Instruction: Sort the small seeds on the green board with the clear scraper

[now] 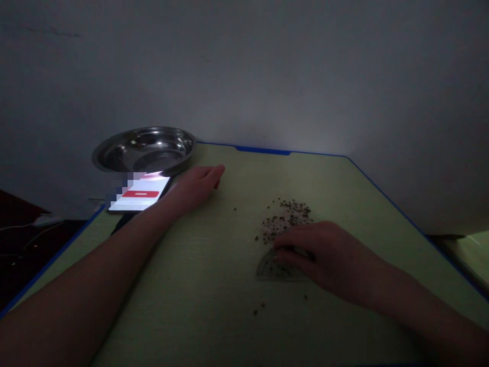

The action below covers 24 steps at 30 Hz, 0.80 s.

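Observation:
My right hand (324, 255) reaches over a pile of pale grains mixed with dark seeds (286, 219), with thumb and index finger pinched at its near edge. What the pinch holds, if anything, is too small to make out. A clear semicircular protractor (267, 270) lies flat below those fingertips, with dark seeds showing through or on it; my hand covers its right end. My left hand (198, 186) rests on the table with fingers curled together, right of a steel bowl (148, 148) and beside a lit phone or tablet (143, 193). Its palm side is hidden.
The pale green table (214, 285) has a blue edge and meets a grey wall (267, 76). A few stray seeds (259, 309) lie near the front, and one more sits left of the pile. White cables (34, 229) run in the dark area at left.

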Motion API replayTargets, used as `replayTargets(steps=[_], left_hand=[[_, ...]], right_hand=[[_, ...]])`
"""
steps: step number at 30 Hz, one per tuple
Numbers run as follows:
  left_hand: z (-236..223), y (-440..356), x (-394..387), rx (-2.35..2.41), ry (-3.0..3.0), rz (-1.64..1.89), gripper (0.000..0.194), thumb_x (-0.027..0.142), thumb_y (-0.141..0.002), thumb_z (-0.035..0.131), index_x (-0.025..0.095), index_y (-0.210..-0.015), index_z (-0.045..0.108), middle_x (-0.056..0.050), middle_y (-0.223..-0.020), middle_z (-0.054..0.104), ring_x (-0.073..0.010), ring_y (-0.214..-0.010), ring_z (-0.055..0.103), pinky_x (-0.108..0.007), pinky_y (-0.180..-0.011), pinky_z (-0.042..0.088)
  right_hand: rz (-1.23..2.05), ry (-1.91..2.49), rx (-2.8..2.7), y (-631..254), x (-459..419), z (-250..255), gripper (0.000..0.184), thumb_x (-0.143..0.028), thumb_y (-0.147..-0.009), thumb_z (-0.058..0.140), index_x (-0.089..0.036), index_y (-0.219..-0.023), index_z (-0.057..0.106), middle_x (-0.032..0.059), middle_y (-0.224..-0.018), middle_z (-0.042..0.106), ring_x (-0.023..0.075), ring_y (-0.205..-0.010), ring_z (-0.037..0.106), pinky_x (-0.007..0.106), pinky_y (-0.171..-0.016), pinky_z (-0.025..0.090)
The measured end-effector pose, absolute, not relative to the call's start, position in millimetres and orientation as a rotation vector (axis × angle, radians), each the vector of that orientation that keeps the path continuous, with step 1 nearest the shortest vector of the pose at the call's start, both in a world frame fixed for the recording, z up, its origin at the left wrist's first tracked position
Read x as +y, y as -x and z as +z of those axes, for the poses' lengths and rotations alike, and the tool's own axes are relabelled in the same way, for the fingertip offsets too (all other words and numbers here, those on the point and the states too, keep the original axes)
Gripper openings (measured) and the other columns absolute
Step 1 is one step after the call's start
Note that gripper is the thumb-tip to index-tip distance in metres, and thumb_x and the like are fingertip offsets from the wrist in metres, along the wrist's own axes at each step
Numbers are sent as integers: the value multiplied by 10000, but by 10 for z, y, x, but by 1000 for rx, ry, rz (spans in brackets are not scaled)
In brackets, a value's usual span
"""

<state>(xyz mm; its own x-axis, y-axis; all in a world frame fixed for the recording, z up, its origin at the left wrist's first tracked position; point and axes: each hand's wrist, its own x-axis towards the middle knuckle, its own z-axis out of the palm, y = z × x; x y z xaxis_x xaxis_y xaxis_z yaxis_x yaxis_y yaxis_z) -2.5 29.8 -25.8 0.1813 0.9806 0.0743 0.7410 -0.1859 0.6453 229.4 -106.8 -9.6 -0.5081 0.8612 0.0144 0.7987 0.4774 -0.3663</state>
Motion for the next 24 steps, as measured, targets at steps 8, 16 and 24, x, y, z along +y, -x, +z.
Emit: replayTargets(steps=[8,16,24], left_hand=[[-266,28,302,1600,-2015,687,454,542,-829,342,207,-544,455,7,-471,426,-146,-491,408,-274,-494,271],[-285,20,293,1564,-2038,704,460,542,-832,330,201,-559,474,11,-490,441,-141,-504,415,-275,-505,269],[-272,5,258,1549,-2071,691,465,545,-846,313,199,-576,466,16,-496,437,-137,-497,410,-273,-502,268]], right_hand=[[668,1540,-2385,-2504,-1020,-11,162,-310,-859,550,-260,-876,703,-23,-726,687,108,-582,570,235,-561,399],[915,1565,-2390,-2394,-1135,-56,155,-315,-846,558,-246,-824,695,-18,-684,668,115,-580,569,221,-524,389],[802,1431,-2546,-2098,-1201,1,133,-273,-856,568,-224,-788,671,-20,-683,668,105,-607,571,217,-551,348]])
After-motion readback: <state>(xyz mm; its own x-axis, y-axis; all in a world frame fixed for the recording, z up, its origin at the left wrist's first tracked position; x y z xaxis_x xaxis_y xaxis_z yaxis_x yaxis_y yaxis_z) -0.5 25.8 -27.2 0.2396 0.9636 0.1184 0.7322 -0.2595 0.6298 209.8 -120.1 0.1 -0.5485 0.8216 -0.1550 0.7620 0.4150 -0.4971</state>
